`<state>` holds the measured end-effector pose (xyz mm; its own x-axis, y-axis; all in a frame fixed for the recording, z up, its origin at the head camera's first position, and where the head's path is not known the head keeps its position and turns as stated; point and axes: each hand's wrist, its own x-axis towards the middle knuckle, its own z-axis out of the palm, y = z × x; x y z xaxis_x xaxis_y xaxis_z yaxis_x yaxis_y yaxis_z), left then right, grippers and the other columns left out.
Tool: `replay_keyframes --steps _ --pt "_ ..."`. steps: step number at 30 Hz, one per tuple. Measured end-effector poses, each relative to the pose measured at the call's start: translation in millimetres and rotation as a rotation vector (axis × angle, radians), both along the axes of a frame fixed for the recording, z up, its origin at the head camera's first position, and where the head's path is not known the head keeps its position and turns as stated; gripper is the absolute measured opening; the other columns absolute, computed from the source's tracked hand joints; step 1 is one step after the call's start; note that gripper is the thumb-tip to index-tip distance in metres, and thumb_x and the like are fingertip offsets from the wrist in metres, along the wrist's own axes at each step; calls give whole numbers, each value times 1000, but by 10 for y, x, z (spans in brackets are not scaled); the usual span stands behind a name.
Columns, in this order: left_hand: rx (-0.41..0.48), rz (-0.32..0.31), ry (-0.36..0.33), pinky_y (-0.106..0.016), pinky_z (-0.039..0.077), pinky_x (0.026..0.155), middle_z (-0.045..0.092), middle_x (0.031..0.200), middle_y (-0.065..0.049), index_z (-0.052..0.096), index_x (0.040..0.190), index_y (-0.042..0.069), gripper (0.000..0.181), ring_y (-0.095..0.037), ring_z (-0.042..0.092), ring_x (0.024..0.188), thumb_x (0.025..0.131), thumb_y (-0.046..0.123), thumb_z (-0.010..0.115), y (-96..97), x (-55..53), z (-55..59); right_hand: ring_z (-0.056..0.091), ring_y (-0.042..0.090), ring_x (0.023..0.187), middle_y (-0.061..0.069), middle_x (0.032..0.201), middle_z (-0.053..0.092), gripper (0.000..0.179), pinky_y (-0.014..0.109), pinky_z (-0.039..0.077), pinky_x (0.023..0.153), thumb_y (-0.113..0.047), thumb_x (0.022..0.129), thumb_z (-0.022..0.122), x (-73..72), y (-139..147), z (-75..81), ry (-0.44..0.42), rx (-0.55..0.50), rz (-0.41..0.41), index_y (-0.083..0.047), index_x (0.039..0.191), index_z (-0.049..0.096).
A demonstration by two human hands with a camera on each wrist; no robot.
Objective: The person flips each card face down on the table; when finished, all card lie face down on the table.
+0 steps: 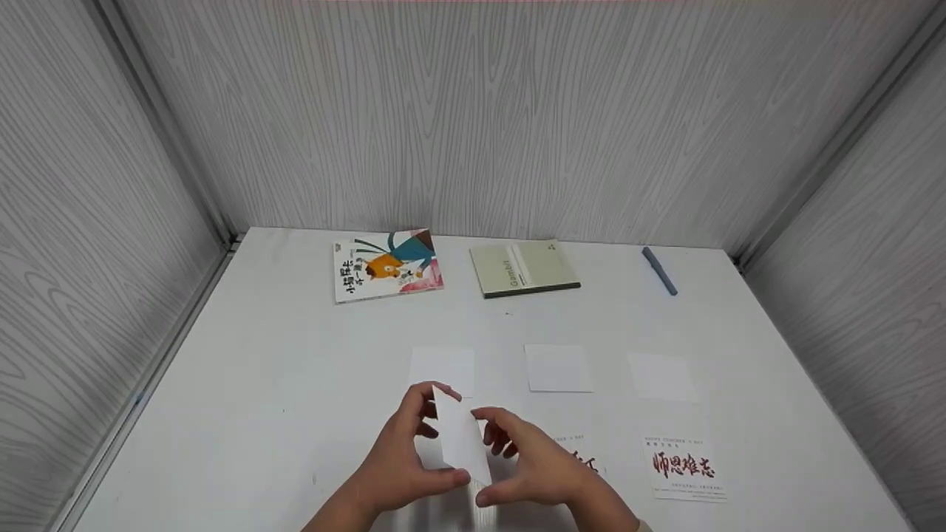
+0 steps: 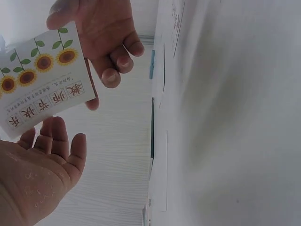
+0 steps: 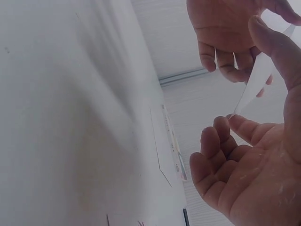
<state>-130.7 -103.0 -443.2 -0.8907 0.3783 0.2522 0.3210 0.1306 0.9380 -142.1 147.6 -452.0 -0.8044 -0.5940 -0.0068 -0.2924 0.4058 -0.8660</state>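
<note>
A card point(image 1: 460, 436) is held up over the table between both hands. A blank white face shows in the head view; in the left wrist view the card point(image 2: 44, 77) shows printed sunflowers and red characters. My left hand point(image 1: 405, 454) holds it at the left side, thumb at the lower edge and index finger at the upper edge. On the right side, my right hand point(image 1: 533, 459) pinches it between thumb and index finger, other fingers curled loosely. From the right wrist the card point(image 3: 257, 80) appears nearly edge-on.
White squares point(image 1: 558, 368) lie in a row ahead of the hands. A card with red lettering point(image 1: 684, 467) lies at right; another point(image 1: 587, 448) is partly hidden by the right hand. Behind are an illustrated book point(image 1: 388, 266), a green book point(image 1: 525, 267) and a blue pen point(image 1: 659, 271).
</note>
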Motion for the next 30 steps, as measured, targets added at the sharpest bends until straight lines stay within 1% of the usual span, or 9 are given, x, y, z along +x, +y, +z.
replay_keyframes --steps 3,7,10,14,16,19,24,27,30 --pt "17 -30 -7 -39 55 90 56 135 -4 36 153 21 95 -22 58 110 78 31 93 -26 15 -32 59 19 101 -1 111 58 90 34 52 90 -29 74 97 26 20 -37 -14 -5 3 -19 150 49" --pt "-4 -31 1 -38 56 91 60 135 -1 29 160 28 104 -20 62 113 78 30 93 -83 26 -51 60 20 100 -2 110 58 88 37 53 89 -30 73 97 28 26 -68 -26 -22 -17 -19 146 50" --pt "-40 -30 -20 -38 56 91 61 135 1 32 158 26 101 -19 62 114 78 29 94 -151 30 -56 59 21 99 -2 109 58 89 40 54 89 -31 72 98 29 28 -81 -37 -19 -44 -19 146 49" --pt "-100 -30 -77 -39 56 91 63 128 -1 34 157 19 102 -22 61 113 76 29 95 -261 30 -56 60 26 99 0 109 58 92 41 54 89 -33 71 99 43 16 -90 -59 -7 -78 -17 146 49" --pt "-137 -29 -105 -42 55 91 64 125 -2 34 157 16 103 -24 60 113 76 30 95 -320 30 -54 60 30 99 1 109 58 93 41 53 90 -32 71 99 52 1 -94 -64 -5 -92 -16 147 48" --pt "-216 -23 -129 -48 52 91 63 126 -2 36 157 14 103 -25 59 114 75 34 96 -407 25 -54 60 35 99 2 109 58 94 41 53 91 -29 70 100 63 -29 -101 -60 -4 -105 -14 147 48" --pt "-349 -11 -133 -59 48 98 61 131 -3 42 155 12 104 -28 58 120 71 36 98 -539 20 -70 60 33 98 4 110 59 96 40 52 91 -27 70 101 71 -84 -122 -56 23 -121 -13 148 48" --pt "-432 12 -151 -58 48 103 59 133 -4 45 155 12 108 -31 58 123 66 38 101 -580 14 -82 60 30 97 7 111 60 98 40 51 90 -28 70 101 71 -120 -138 -55 47 -129 -11 150 47" --pt "-521 43 -174 -56 49 103 57 137 -5 47 155 15 112 -31 58 124 61 39 102 -591 12 -97 59 26 96 6 111 60 100 37 50 89 -31 70 101 66 -155 -148 -43 83 -137 -9 152 47"
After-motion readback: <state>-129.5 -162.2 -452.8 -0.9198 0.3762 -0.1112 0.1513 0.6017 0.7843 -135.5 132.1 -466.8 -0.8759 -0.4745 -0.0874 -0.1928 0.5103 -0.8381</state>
